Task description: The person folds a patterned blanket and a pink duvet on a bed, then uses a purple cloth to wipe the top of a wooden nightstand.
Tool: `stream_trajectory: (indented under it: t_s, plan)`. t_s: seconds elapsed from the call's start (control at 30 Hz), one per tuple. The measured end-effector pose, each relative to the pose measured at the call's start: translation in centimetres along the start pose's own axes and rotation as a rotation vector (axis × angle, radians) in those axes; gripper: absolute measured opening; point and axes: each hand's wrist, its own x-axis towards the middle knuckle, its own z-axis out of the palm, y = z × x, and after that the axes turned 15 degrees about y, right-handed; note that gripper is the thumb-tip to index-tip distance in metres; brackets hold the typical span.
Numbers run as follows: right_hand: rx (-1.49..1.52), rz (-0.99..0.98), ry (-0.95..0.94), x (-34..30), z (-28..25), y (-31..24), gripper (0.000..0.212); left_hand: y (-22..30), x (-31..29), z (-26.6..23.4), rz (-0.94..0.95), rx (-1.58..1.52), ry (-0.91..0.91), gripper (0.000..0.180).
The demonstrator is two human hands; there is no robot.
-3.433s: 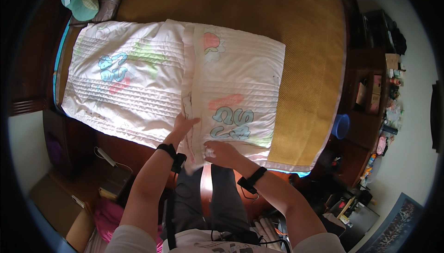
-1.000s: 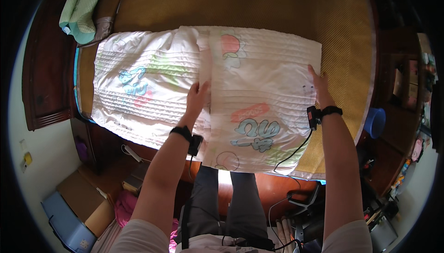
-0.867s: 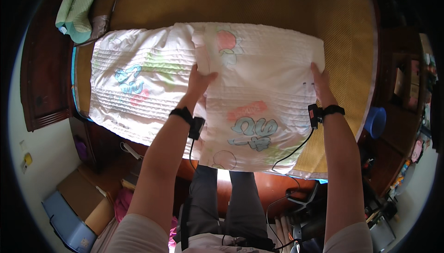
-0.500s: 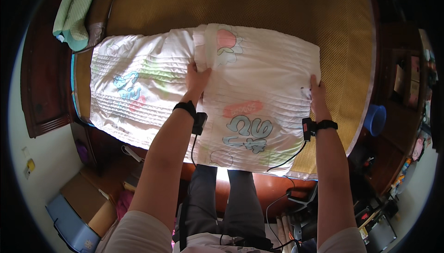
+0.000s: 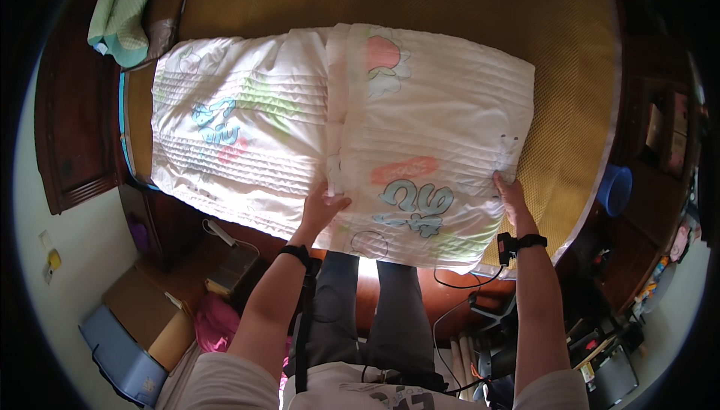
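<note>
Step in hand, as I judge it: I'm sorting out the near part of the white quilted blanket [image 5: 442, 125] w/ both hands, one at the overlap, one at the outer edge. The blanket lies across the tan woven bed mat [image 5: 574, 133], near hem along the bed's near side just above my legs; its R part overlaps the L part in a pale border strip [image 5: 337, 103] running away from me. My L hand [image 5: 328, 204] rests at the bottom stretch of that strip, thumb spread well apart from the fingers, so open. My R hand [image 5: 510, 191] is at the blanket's R edge, thumb side on the fabric; can't tell if the fingers are hooked under & pinching or just touching. R part's fairly flat, w/ a few wrinkles nr my R hand; L part's more rumpled. Next move, IMO, calls for an even pull btwn the two hands, w/ all layers caught at the R edge so the top doesn't slide off the bottom, & the strip kept straight. The cable [image 5: 459, 285] by my R wrist loops over the near hem, so it needs keeping out from under the fabric. Green pillow [image 5: 124, 16] sits beyond the L end, well apart from my hands.
</note>
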Motion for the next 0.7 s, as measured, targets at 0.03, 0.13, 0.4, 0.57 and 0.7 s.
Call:
stream_trajectory:
  t_s: [0.03,0.13,0.4,0.57,0.7]
  plan:
    - [0.004,0.008,0.033,-0.1,-0.4,1.1,0.072,0.3,-0.5,0.2,0.068,0.344,0.004,0.039]
    - [0.001,-0.109,0.224,-1.6,1.7,1.5,0.059,-1.6,-0.9,-0.8,0.341,0.656,0.149,0.034]
    - [0.234,-0.089,0.378,-1.4,1.1,4.4,0.06,0.5,-2.0,-1.4,0.255,0.422,0.134,0.029]
    - [-0.154,0.251,0.081,-3.0,0.2,6.1,0.08,-4.6,-5.1,-4.0,0.174,0.594,-0.128,0.061]
    - [0.006,0.078,0.161,-7.5,2.8,4.4,0.071,-7.6,-5.0,-4.1,0.139,0.599,-0.24,0.054]
